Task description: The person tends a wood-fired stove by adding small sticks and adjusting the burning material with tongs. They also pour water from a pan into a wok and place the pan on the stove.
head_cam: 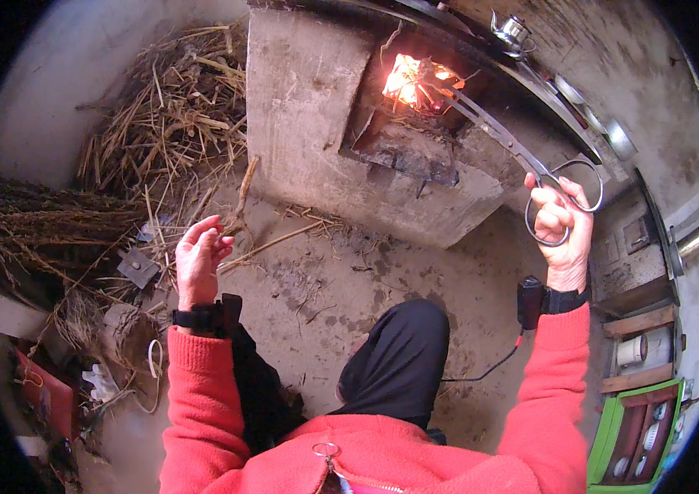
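My right hand (pixel 556 216) grips the looped handles of long metal scissor-style fire tongs (pixel 513 147). Their jaws reach up and left into the mouth of a stove (pixel 300 105), where flames (pixel 411 80) burn among twigs or straw. The tips are lost in the glare, so whether they pinch anything is unclear. My left hand (pixel 201 253) is raised in front of me with its fingers loosely curled and apart, and nothing shows clearly in it. Just beyond its fingertips is a crooked stick (pixel 245 188) near the stove's left base.
Dry stalks (pixel 182 117) are heaped left of the stove, with brushwood (pixel 53 216) nearer. A wood log (pixel 129 333) and a red box-like object (pixel 47 392) lie lower left. A metal teapot (pixel 513 32) stands on the stove top. At right is a green-framed cabinet (pixel 602 447) with dishes.
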Tool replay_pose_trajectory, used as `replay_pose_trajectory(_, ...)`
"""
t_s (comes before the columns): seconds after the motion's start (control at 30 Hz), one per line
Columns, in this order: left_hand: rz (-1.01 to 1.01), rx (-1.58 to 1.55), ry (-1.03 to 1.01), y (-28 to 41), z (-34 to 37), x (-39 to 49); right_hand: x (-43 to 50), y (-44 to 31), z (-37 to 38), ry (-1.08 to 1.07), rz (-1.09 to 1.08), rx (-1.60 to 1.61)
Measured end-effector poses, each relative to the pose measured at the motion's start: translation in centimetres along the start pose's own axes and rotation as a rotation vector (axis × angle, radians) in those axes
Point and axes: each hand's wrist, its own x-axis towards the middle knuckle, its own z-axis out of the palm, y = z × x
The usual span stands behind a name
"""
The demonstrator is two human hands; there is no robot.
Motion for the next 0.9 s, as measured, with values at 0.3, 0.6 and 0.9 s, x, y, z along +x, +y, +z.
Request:
replay_pose_trajectory(0.3, -0.012, 0.002, -0.008, -0.2, 0.3, -0.2, 1.1, 1.3, -1.8, 0.007, -0.052, -0.139)
replay_pose_trajectory(0.6, -0.008, 0.032, 0.002, -0.3, 0.5, -0.3, 9.9, 2.7, -4.7, -0.011, -0.106, -0.413)
replay_pose_trajectory(0.9, -0.035, 0.029, -0.012, -0.1, 0.9, -0.2, 17.7, 5.4, -6.0, -0.027, -0.144, -0.255)
